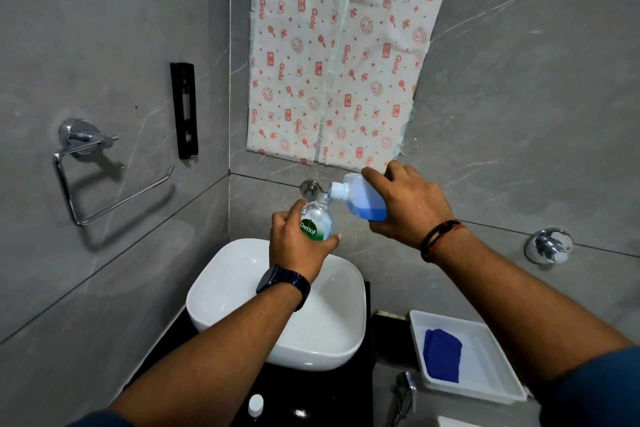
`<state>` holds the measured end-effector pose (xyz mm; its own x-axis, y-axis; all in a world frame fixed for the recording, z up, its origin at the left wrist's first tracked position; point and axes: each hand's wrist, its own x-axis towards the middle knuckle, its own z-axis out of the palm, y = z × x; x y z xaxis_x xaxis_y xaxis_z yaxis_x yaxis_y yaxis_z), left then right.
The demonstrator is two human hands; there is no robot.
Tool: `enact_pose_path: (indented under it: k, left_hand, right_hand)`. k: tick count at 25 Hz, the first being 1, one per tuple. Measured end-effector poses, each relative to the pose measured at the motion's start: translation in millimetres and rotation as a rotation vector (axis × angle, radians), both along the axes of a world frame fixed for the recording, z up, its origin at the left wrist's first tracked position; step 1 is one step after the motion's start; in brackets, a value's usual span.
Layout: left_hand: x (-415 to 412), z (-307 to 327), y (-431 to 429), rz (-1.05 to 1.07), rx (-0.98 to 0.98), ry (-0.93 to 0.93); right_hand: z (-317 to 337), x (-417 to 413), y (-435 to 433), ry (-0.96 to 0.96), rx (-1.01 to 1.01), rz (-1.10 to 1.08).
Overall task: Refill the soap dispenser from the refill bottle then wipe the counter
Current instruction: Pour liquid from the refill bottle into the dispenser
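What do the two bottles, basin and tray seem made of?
Refill bottle: cloudy translucent plastic; blue liquid shows through. Soap dispenser: clear glossy plastic, probably. Basin: likely glazed white ceramic, smooth sheen. Tray: thin-walled white plastic, apparently.

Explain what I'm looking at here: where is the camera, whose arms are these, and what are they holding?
There is no machine here. One wide-angle camera sits on a person's head and looks down at their own two arms, which is why the walls look bent. The left hand grips a clear Dettol soap dispenser with its top off, near the far side of the white basin. The right hand grips the refill bottle, tipped so its neck meets the dispenser's mouth. Blue liquid shows inside it. A small white cap lies on the black counter below. To the right, a white tray holds a folded blue cloth, which neither hand touches.
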<state>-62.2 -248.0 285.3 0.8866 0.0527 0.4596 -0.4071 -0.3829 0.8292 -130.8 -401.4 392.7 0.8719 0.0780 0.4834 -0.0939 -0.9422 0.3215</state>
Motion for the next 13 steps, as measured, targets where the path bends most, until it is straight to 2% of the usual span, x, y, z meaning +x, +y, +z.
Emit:
enact_pose_path:
  k: [13]
  left_hand:
    - [-2.5, 2.5, -0.6, 0.007, -0.013, -0.010]
  right_hand:
    - [7.5, -5.3, 3.3, 0.012, -0.017, -0.002]
